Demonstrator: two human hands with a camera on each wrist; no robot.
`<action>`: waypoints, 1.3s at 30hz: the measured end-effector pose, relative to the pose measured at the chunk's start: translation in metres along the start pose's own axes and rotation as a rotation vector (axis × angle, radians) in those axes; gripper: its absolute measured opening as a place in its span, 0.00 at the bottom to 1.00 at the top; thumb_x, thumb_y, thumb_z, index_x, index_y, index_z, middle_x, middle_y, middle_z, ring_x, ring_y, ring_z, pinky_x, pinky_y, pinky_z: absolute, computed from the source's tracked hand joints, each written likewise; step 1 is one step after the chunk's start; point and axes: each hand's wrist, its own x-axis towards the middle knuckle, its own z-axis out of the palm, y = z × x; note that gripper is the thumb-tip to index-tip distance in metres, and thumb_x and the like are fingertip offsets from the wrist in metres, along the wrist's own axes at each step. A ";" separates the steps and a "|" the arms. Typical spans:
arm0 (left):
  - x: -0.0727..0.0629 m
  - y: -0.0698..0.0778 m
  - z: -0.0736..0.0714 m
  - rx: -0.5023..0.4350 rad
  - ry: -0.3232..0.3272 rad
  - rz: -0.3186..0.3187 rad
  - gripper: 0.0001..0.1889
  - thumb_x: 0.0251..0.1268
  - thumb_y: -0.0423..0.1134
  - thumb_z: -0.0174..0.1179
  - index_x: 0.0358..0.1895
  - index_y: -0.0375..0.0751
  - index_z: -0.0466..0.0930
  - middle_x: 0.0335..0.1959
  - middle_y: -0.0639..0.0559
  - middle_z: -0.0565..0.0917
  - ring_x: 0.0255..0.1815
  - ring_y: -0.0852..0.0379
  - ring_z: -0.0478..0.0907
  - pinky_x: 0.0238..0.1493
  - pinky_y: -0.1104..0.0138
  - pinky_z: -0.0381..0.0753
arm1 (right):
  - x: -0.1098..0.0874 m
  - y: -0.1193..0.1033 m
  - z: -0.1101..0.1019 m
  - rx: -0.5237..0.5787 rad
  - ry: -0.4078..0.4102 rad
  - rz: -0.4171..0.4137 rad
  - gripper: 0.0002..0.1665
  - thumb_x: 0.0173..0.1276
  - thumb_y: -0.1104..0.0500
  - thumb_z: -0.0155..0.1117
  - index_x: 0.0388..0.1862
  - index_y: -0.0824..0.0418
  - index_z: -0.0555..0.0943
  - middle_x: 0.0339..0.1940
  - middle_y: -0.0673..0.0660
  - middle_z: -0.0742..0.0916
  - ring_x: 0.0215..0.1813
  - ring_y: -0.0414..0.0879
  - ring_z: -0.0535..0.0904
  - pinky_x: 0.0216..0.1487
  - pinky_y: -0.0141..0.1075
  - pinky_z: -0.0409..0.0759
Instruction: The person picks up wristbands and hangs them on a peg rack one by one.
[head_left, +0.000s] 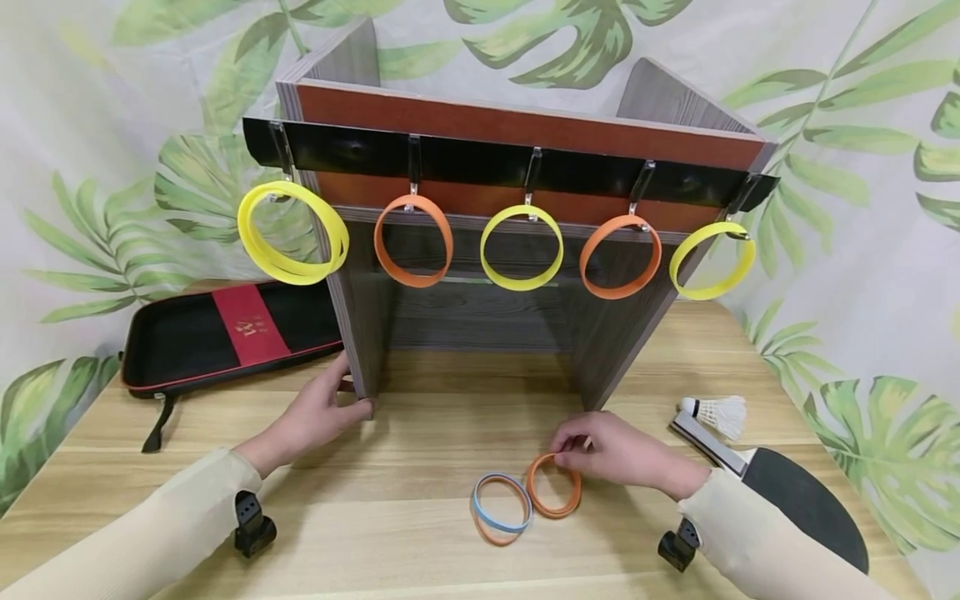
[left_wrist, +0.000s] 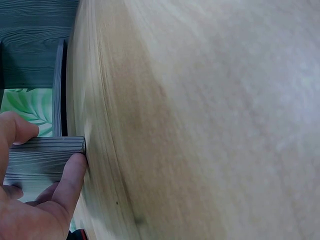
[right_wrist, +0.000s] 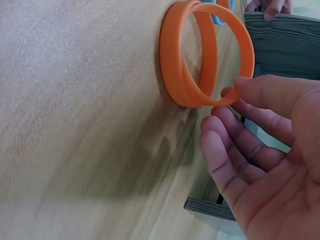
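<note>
My left hand (head_left: pixel 311 417) grips the lower front edge of the left side panel (left_wrist: pixel 42 160) of a grey wood-grain stand, thumb on one face and fingers on the other. With thumb and index finger, my right hand (head_left: pixel 618 450) pinches an orange silicone wristband (right_wrist: pixel 246 42), tilted up at its near side. Another orange wristband (right_wrist: pixel 170 55) lies against it on the table. Just left of these, a blue wristband (head_left: pixel 501 478) overlaps an orange one. Above, yellow and orange wristbands hang from hooks on a black bar (head_left: pixel 472 156) across the stand's front.
A black case (head_left: pixel 180 337) with a red band lies on the table (head_left: pixel 420 467) at the left. On the right are a shuttlecock (head_left: pixel 723 415) and a table tennis paddle (head_left: pixel 806 504). Leaf-printed cloth (head_left: pixel 840 200) hangs behind the stand.
</note>
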 end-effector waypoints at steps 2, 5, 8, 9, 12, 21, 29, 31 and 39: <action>0.000 0.000 0.000 0.001 0.003 -0.001 0.46 0.68 0.28 0.64 0.85 0.38 0.49 0.72 0.29 0.73 0.60 0.35 0.82 0.56 0.52 0.83 | -0.002 0.000 -0.002 0.016 -0.003 0.006 0.05 0.75 0.58 0.67 0.42 0.57 0.88 0.38 0.48 0.90 0.38 0.30 0.79 0.42 0.30 0.81; 0.001 0.000 0.000 -0.002 0.002 0.003 0.46 0.68 0.28 0.64 0.85 0.38 0.49 0.72 0.28 0.72 0.60 0.34 0.82 0.56 0.53 0.83 | -0.005 0.000 -0.006 0.035 -0.011 0.001 0.03 0.74 0.59 0.68 0.41 0.57 0.86 0.35 0.48 0.89 0.37 0.30 0.79 0.42 0.30 0.81; 0.001 -0.001 0.000 0.005 0.000 0.008 0.46 0.68 0.28 0.64 0.85 0.39 0.48 0.72 0.28 0.72 0.60 0.34 0.82 0.56 0.52 0.84 | -0.008 -0.003 -0.011 0.053 -0.029 -0.006 0.01 0.73 0.61 0.68 0.41 0.57 0.86 0.34 0.49 0.88 0.37 0.30 0.79 0.41 0.30 0.82; 0.002 0.000 0.000 0.008 0.000 0.008 0.46 0.68 0.28 0.64 0.85 0.39 0.48 0.73 0.28 0.72 0.60 0.34 0.82 0.56 0.51 0.83 | -0.009 -0.004 -0.012 0.057 -0.035 -0.010 0.01 0.73 0.61 0.69 0.41 0.58 0.85 0.34 0.50 0.88 0.37 0.31 0.79 0.40 0.30 0.82; 0.002 0.001 0.000 0.014 0.002 0.010 0.46 0.68 0.28 0.64 0.85 0.40 0.49 0.72 0.29 0.72 0.60 0.35 0.82 0.57 0.50 0.83 | -0.011 -0.007 -0.015 0.087 -0.055 0.008 0.03 0.73 0.61 0.69 0.41 0.60 0.85 0.34 0.52 0.88 0.36 0.32 0.80 0.38 0.31 0.82; 0.003 0.002 0.001 0.023 0.012 0.023 0.46 0.66 0.28 0.65 0.84 0.38 0.50 0.71 0.28 0.74 0.59 0.35 0.83 0.54 0.53 0.84 | -0.008 -0.016 -0.020 0.108 -0.028 -0.021 0.06 0.74 0.58 0.68 0.42 0.61 0.84 0.32 0.50 0.87 0.35 0.31 0.79 0.38 0.31 0.82; 0.003 0.002 0.001 0.012 0.012 0.019 0.46 0.66 0.27 0.65 0.85 0.39 0.50 0.71 0.28 0.74 0.59 0.35 0.83 0.55 0.51 0.84 | 0.005 -0.033 -0.020 0.272 -0.021 -0.068 0.09 0.74 0.62 0.68 0.45 0.68 0.83 0.34 0.62 0.89 0.35 0.38 0.85 0.41 0.32 0.86; 0.002 0.001 0.001 0.011 0.011 0.019 0.46 0.67 0.28 0.65 0.85 0.38 0.50 0.71 0.28 0.73 0.59 0.35 0.83 0.55 0.50 0.84 | 0.008 -0.039 -0.020 0.328 -0.025 -0.072 0.09 0.74 0.63 0.68 0.45 0.70 0.82 0.36 0.66 0.90 0.36 0.38 0.87 0.43 0.34 0.88; 0.000 -0.001 0.000 0.019 0.017 0.022 0.46 0.66 0.27 0.65 0.84 0.38 0.50 0.71 0.28 0.73 0.59 0.34 0.83 0.57 0.48 0.83 | 0.024 -0.066 -0.014 0.582 -0.005 -0.095 0.13 0.74 0.66 0.67 0.50 0.75 0.79 0.42 0.69 0.89 0.42 0.41 0.90 0.47 0.39 0.90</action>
